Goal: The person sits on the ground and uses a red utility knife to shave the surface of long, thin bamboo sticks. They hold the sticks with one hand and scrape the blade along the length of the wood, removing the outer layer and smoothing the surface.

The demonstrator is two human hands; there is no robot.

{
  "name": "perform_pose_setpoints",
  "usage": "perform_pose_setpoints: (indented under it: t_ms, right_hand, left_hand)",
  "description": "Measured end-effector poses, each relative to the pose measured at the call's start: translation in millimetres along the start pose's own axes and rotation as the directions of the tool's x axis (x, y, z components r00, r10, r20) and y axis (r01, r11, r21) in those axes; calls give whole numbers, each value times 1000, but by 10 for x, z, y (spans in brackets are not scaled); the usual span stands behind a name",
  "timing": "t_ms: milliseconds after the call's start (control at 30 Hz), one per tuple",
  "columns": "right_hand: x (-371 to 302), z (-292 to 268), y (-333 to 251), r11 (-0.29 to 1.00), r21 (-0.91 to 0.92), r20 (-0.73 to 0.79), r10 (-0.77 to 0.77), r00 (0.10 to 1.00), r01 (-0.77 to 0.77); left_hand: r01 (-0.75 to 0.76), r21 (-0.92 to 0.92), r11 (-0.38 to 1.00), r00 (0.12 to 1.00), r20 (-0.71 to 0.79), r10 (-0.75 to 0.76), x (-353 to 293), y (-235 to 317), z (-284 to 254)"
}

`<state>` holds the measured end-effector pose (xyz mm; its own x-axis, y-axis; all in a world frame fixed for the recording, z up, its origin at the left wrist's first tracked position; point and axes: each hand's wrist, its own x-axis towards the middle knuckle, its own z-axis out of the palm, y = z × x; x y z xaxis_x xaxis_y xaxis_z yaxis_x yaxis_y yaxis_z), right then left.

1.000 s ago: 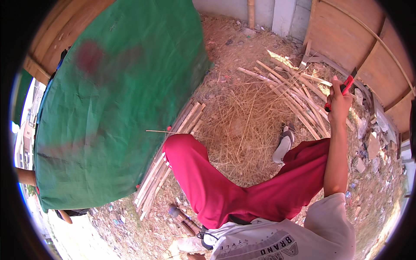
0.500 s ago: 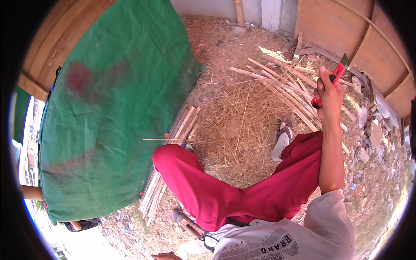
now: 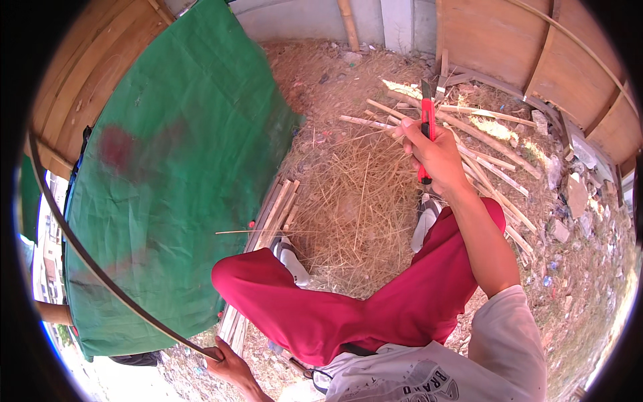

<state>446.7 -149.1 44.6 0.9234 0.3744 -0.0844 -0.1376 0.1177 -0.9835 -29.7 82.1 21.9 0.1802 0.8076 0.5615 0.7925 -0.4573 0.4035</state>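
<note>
I see the left hand (image 3: 230, 367) nearest, low on the left, thumb and fingers pinching one end of a long, thin strip (image 3: 102, 275) that bows away to the far left, crossing in front of a green tarp (image 3: 174, 201). Farther out on the right, past the red trousers (image 3: 321, 309), I have the right hand (image 3: 437, 155) with its fingers wrapped around a red-and-black utility knife (image 3: 429, 114), blade pointing to the far side. Beyond lie a heap of straw-like shavings (image 3: 358, 208) and, right, scattered sticks (image 3: 485, 142), then a grey wall (image 3: 398, 23).
</note>
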Motion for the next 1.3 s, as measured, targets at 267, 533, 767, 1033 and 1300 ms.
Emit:
perform_pose_setpoints:
  t_ms: [267, 533, 767, 1033, 1300]
  right_hand:
    - [100, 240, 162, 984, 116, -6, 133, 991, -131]
    - [143, 333, 352, 948, 284, -76, 174, 982, -146]
    - [145, 357, 272, 956, 266, -136, 162, 977, -122]
    - [324, 68, 229, 945, 326, -324, 80, 943, 32]
    - [384, -346, 109, 849, 488, -493, 79, 866, 200]
  left_hand:
    - [1, -153, 988, 905, 421, 64, 106, 522, 455]
    - [-85, -240, 967, 818, 538, 205, 66, 648, 696]
    - [-129, -341, 931, 718, 615, 324, -135, 860, 812]
    - [-507, -92, 857, 793, 340, 506, 596, 1001, 856]
    - [-509, -63, 858, 811, 299, 503, 449, 453, 924]
